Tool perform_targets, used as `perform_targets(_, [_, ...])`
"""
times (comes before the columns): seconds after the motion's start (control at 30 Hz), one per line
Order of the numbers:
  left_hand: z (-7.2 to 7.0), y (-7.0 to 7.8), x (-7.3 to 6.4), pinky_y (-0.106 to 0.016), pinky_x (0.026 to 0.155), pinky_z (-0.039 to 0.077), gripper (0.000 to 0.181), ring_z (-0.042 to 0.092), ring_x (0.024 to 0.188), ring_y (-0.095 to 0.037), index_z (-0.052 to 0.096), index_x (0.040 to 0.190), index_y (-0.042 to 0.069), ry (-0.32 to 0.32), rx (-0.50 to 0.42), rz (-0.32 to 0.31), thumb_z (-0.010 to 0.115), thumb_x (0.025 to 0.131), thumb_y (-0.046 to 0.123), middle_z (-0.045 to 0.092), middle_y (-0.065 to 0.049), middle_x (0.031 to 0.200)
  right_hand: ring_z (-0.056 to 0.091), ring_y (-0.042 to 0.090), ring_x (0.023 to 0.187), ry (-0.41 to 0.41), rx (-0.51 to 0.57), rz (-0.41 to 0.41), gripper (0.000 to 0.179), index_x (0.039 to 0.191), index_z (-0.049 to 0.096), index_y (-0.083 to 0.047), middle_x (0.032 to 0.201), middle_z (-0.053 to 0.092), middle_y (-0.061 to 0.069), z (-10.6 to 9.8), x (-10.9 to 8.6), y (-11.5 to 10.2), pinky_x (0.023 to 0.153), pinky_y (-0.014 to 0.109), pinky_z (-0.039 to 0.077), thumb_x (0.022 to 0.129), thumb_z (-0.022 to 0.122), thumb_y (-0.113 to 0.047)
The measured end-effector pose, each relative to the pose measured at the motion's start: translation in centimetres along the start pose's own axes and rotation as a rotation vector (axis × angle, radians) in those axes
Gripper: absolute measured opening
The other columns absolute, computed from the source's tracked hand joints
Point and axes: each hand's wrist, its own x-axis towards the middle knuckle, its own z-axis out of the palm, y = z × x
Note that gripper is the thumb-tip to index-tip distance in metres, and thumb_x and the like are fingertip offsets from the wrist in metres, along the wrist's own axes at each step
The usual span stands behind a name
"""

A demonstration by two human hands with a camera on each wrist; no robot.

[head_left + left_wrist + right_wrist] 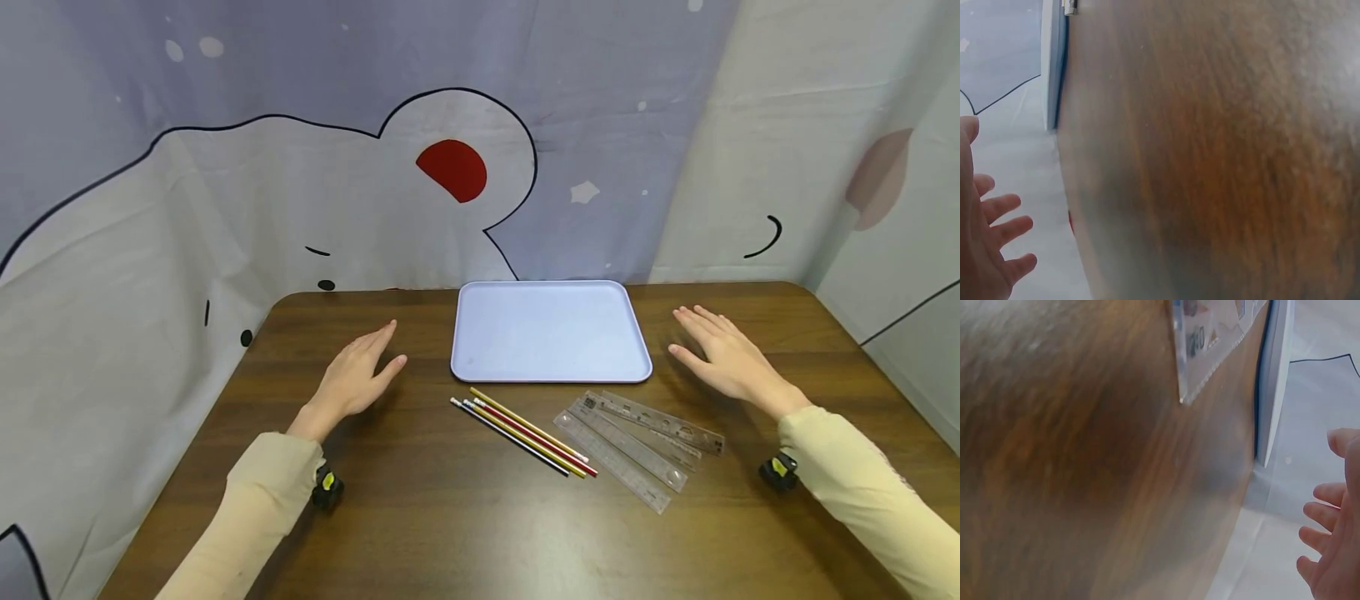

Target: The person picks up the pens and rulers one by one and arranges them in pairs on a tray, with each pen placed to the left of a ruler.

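Note:
My left hand (351, 379) hovers over the left part of the table with fingers extended and thumb apart, holding nothing. On the other side my right hand (726, 357) is held much the same way, right of the tray and just beyond the rulers. Several pencils (517, 429) in yellow, red and dark colours lie slanted side by side in front of the tray. To their right, several clear plastic rulers (630, 442) are fanned out and partly overlap. One ruler's end (1200, 356) also shows in the right wrist view.
A pale lavender tray (551, 333) with a low rim stands at the back edge of the brown wooden table (420, 517). Behind it hangs a printed curtain (600, 150), which also runs down the left and right sides. Both wrists carry small dark cameras (327, 487).

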Motion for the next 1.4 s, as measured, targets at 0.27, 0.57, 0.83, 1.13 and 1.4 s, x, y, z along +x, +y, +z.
perform_targets(0.27, [0.6, 0.3, 0.3, -0.054, 0.113, 0.032, 0.066, 0.036, 0.137, -0.038, 0.026, 0.152, 0.007, 0.0, -0.066, -0.033, 0.042, 0.1, 0.046, 0.039, -0.019, 0.15, 0.032, 0.044, 0.136, 0.041, 0.013, -0.018, 0.063, 0.143, 0.04, 0.003, 0.146, 0.041, 0.026, 0.5, 0.5, -0.7, 0.111, 0.057, 0.028, 0.096, 0.055, -0.037])
perform_targets(0.57, [1.0, 1.2, 0.8, -0.054, 0.112, 0.034, 0.066, 0.038, 0.136, -0.037, 0.028, 0.151, 0.006, 0.013, -0.109, -0.045, 0.042, 0.1, 0.046, 0.041, -0.018, 0.149, 0.036, 0.045, 0.133, 0.106, 0.037, -0.035, 0.059, 0.138, 0.046, 0.004, 0.142, 0.046, 0.026, 1.2, 0.9, -1.4, 0.109, 0.058, 0.031, 0.094, 0.059, -0.032])
perform_targets(0.83, [1.6, 1.6, 1.3, -0.054, 0.112, 0.033, 0.066, 0.037, 0.136, -0.037, 0.031, 0.15, 0.004, -0.004, -0.179, -0.067, 0.041, 0.1, 0.047, 0.04, -0.019, 0.15, 0.041, 0.044, 0.128, 0.133, 0.043, -0.041, 0.057, 0.136, 0.047, 0.006, 0.139, 0.047, 0.028, 1.9, 1.2, -1.9, 0.105, 0.058, 0.034, 0.092, 0.063, -0.027])
perform_targets(1.13, [2.0, 1.7, 2.1, -0.056, 0.113, 0.031, 0.066, 0.036, 0.136, -0.039, 0.034, 0.148, 0.004, -0.005, -0.215, -0.116, 0.038, 0.1, 0.049, 0.042, -0.02, 0.148, 0.044, 0.041, 0.123, 0.147, 0.076, -0.007, 0.057, 0.135, 0.049, 0.005, 0.134, 0.052, 0.027, 2.0, 1.4, -2.6, 0.102, 0.057, 0.037, 0.089, 0.067, -0.024])
perform_targets(1.4, [2.2, 1.7, 2.7, -0.055, 0.119, 0.02, 0.066, 0.027, 0.141, -0.042, 0.033, 0.148, 0.003, -0.036, -0.297, -0.155, 0.04, 0.101, 0.047, 0.038, -0.023, 0.149, 0.047, 0.04, 0.117, 0.175, 0.095, -0.019, 0.055, 0.13, 0.054, 0.005, 0.128, 0.057, 0.025, 1.9, 1.5, -3.7, 0.099, 0.055, 0.04, 0.086, 0.07, -0.024])
